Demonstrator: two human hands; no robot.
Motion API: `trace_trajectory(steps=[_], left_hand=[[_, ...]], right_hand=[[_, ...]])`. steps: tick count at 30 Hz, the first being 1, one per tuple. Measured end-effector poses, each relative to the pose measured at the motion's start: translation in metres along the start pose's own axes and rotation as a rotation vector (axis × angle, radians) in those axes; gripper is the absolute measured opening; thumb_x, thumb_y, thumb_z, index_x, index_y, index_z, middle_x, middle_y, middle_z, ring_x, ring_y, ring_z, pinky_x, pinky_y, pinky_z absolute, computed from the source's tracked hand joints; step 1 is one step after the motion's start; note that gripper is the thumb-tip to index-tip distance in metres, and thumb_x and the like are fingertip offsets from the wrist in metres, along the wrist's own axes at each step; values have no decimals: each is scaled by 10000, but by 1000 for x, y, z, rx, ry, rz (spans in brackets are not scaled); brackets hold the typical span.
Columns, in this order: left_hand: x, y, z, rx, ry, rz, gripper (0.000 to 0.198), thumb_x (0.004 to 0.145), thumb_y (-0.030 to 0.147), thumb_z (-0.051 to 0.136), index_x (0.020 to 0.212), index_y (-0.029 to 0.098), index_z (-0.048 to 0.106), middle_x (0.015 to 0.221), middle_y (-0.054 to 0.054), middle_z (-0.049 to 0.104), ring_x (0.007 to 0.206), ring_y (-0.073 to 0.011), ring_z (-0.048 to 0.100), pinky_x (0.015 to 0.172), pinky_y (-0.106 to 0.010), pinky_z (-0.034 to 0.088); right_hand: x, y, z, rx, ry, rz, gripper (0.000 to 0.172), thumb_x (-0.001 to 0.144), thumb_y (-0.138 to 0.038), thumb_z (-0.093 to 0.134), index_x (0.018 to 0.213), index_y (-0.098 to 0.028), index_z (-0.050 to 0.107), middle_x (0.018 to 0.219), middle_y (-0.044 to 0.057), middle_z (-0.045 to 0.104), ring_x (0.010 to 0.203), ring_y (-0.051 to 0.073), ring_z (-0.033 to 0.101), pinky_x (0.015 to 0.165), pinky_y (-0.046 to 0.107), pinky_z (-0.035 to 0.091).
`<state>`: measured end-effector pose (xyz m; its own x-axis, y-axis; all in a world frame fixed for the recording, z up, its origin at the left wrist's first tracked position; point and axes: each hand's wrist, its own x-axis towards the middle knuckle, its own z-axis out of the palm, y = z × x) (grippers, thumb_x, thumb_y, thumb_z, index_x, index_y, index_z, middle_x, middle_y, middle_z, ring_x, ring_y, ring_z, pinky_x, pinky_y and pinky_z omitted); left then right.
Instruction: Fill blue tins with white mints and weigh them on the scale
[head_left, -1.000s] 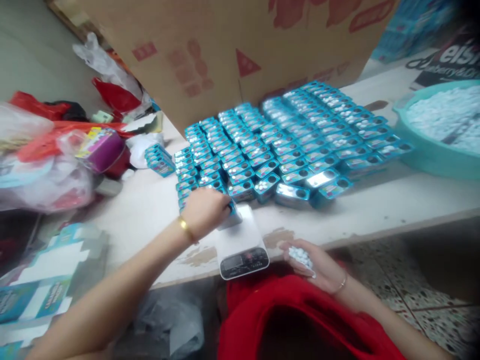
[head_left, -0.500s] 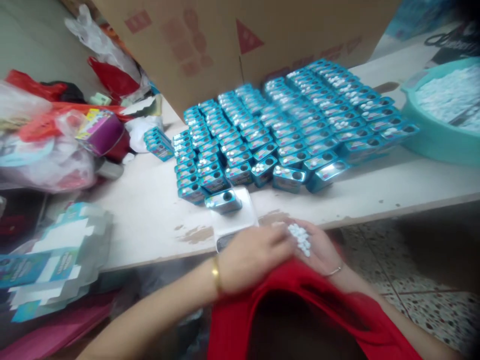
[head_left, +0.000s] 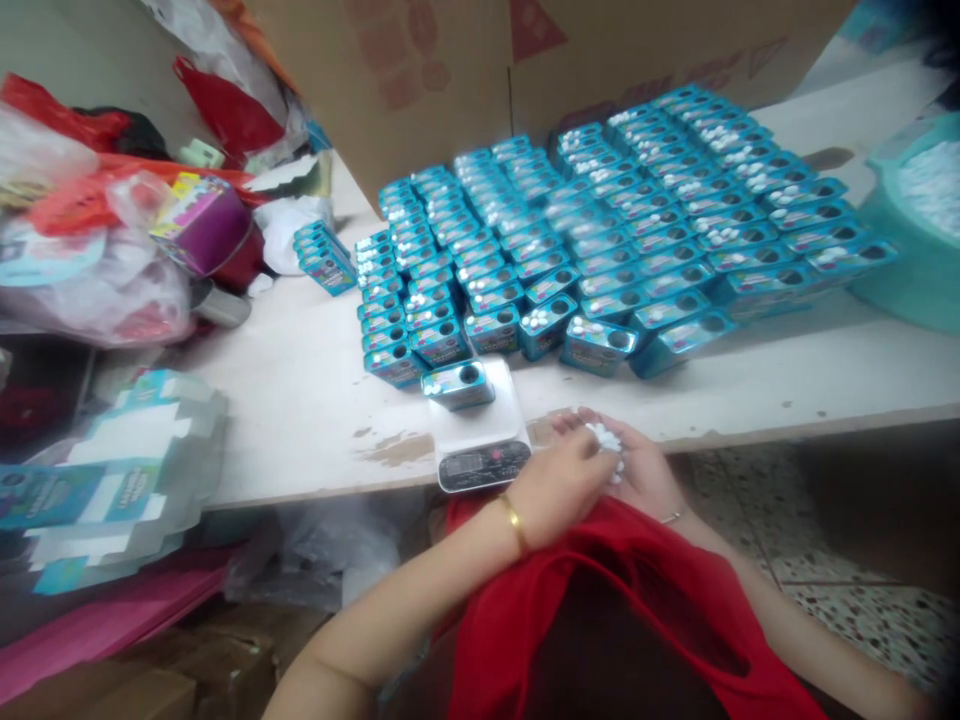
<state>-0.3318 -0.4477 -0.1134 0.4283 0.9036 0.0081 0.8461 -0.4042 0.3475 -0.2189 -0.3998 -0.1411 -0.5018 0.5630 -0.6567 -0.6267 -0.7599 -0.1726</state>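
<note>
A small blue tin (head_left: 459, 384) with a round hole in its top sits on a white digital scale (head_left: 480, 440) at the table's front edge. Just right of the scale, my right hand (head_left: 645, 470) is cupped palm up and holds a heap of small white tablets (head_left: 606, 438). My left hand (head_left: 559, 482) reaches across into that palm, fingers pinched together at the tablets. Behind the scale stand several rows of the same blue tins (head_left: 600, 220), some with white tablets lying on top.
A large cardboard box (head_left: 465, 70) stands behind the tins. A teal basin of white tablets (head_left: 922, 230) sits at the right edge. Plastic bags and a purple package (head_left: 202, 225) pile up at left; flat printed cartons (head_left: 97, 480) lie below the white table (head_left: 292, 400).
My left hand let go of the tin on the scale and pulled back to my right palm, closing on the tablets there. The camera view shifted a little.
</note>
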Motion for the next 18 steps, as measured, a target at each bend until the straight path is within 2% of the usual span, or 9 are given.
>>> trace_trajectory(steps=[6, 13, 16, 18], left_hand=[[2, -3, 1, 40, 12, -110, 195, 909, 183, 423, 1021, 167, 583, 965, -101, 543, 780, -196, 559, 614, -296, 500], [-4, -15, -5, -13, -10, -93, 168, 905, 139, 417, 1006, 144, 552, 987, -103, 536, 837, -198, 562, 692, -312, 523], [-9, -21, -14, -56, 46, -110, 98, 894, 152, 454, 924, 150, 548, 939, -86, 531, 811, -186, 555, 694, -301, 518], [-13, -25, -25, -120, 149, -92, 96, 903, 164, 456, 871, 158, 546, 907, -73, 531, 796, -169, 548, 709, -287, 510]], right_hand=[[2, 4, 10, -20, 16, 37, 199, 842, -152, 462, 833, -153, 660, 842, 83, 742, 903, 218, 705, 872, 393, 562], [10, 11, 18, -53, -18, 59, 201, 837, -162, 462, 822, -159, 663, 813, 69, 746, 900, 215, 703, 850, 393, 564], [12, 14, 29, -68, -93, 103, 171, 831, -172, 492, 831, -156, 662, 837, 78, 747, 895, 212, 704, 824, 366, 571], [13, 15, 40, -49, -134, 120, 181, 843, -175, 483, 836, -145, 661, 842, 87, 742, 858, 203, 708, 797, 337, 578]])
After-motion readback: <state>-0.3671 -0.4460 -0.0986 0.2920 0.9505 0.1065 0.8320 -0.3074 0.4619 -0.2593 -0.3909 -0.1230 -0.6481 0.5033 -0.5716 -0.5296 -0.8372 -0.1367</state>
